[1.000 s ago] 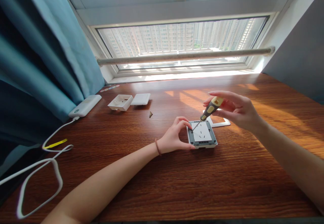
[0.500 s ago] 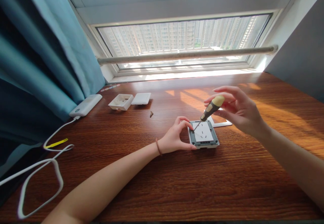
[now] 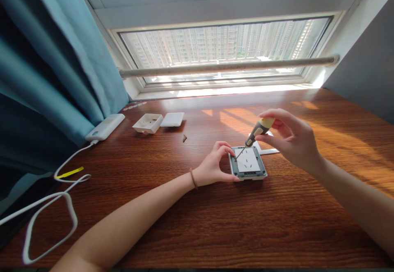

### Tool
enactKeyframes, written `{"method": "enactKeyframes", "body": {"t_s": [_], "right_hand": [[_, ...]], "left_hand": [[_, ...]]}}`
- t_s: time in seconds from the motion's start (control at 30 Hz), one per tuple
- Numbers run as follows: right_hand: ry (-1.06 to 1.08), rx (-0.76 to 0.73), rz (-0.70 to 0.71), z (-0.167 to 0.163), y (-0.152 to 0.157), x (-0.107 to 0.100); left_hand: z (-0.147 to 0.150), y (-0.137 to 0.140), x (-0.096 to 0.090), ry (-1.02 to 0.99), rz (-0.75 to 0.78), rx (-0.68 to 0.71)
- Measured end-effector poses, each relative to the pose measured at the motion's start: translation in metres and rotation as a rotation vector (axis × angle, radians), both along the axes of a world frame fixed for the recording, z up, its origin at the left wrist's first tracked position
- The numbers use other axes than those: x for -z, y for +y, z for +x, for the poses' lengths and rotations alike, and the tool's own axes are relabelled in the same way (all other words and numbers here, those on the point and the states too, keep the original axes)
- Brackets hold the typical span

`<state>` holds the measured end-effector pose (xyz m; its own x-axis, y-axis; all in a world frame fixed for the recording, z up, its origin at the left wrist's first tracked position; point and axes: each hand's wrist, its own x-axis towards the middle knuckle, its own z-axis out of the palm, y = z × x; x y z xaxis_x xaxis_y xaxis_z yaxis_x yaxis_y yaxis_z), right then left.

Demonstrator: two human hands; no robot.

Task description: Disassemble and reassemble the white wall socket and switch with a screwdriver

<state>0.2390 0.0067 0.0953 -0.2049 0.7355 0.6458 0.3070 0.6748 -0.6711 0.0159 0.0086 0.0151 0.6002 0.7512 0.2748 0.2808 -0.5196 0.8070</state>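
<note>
A wall socket point(image 3: 248, 161) with a white face and grey frame lies on the wooden table, seated on a white back box. My left hand point(image 3: 217, 166) grips its left side, thumb at the near corner and fingers at the far one. In my right hand point(image 3: 291, 134) is a screwdriver point(image 3: 256, 133) with a grey and yellow handle, pinched near the top. Its shaft slants down left, and the tip meets the screw hole at the left of the grey frame. Behind the socket, a white frame point(image 3: 271, 151) lies partly hidden by my right hand.
An open white back box point(image 3: 147, 123) and a white switch plate point(image 3: 172, 119) sit at the back left. Several screws point(image 3: 184, 138) lie nearer. Far left are a power bank point(image 3: 105, 127), a white cable point(image 3: 71, 210), a yellow strip point(image 3: 70, 172) and a blue curtain point(image 3: 92, 58).
My right hand's fingers have closed around the screwdriver handle's top, where they were spread before. The tip stays at the same hole, and my left hand keeps its hold.
</note>
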Motion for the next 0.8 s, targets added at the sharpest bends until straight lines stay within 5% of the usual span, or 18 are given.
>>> {"method": "enactKeyframes", "body": {"t_s": [0.23, 0.5, 0.7, 0.8], "right_hand": [[0.016, -0.293, -0.147, 0.004, 0.003, -0.003], [0.0, 0.027, 0.031, -0.008, -0.003, 0.004], [0.027, -0.348, -0.182, -0.006, -0.009, -0.01], [0.0, -0.299, -0.115, -0.008, -0.008, -0.006]], "left_hand": [[0.0, -0.001, -0.001, 0.001, -0.019, -0.003], [0.0, -0.001, -0.001, 0.004, -0.008, 0.006], [0.001, -0.001, 0.0, 0.006, 0.004, 0.003], [0.001, -0.001, 0.001, 0.006, 0.007, 0.002]]}}
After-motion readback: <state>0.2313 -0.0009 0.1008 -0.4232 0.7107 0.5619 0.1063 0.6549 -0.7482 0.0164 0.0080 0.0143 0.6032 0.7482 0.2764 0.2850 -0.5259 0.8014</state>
